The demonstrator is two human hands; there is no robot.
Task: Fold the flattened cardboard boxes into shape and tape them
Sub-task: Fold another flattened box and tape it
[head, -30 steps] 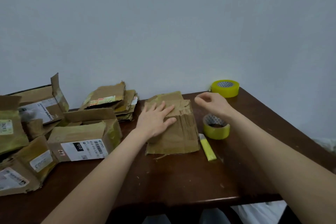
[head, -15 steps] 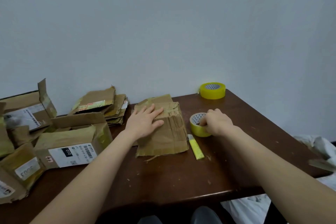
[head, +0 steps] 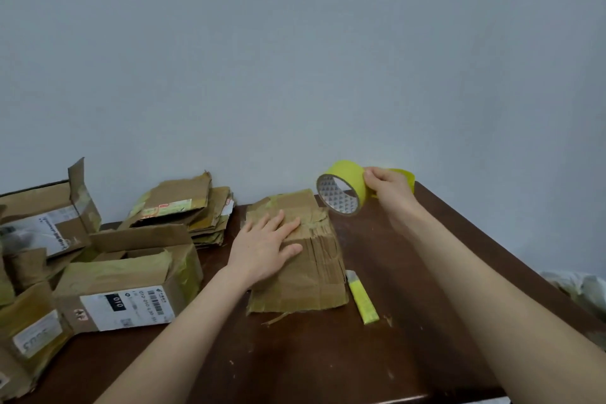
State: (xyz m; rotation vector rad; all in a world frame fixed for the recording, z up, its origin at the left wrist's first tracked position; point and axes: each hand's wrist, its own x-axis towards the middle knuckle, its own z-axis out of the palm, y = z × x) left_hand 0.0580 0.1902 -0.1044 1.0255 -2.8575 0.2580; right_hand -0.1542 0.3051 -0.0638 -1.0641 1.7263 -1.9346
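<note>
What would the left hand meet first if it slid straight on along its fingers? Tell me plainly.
The left hand lies flat on the flattened cardboard and would slide to its far edge. Past that, the tape roll held by the right hand is in line, though it looks raised; depth unclear.

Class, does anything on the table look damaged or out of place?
The cardboard box under the left hand is torn and creased on top, and a loose strip trails from its near edge onto the table.
</note>
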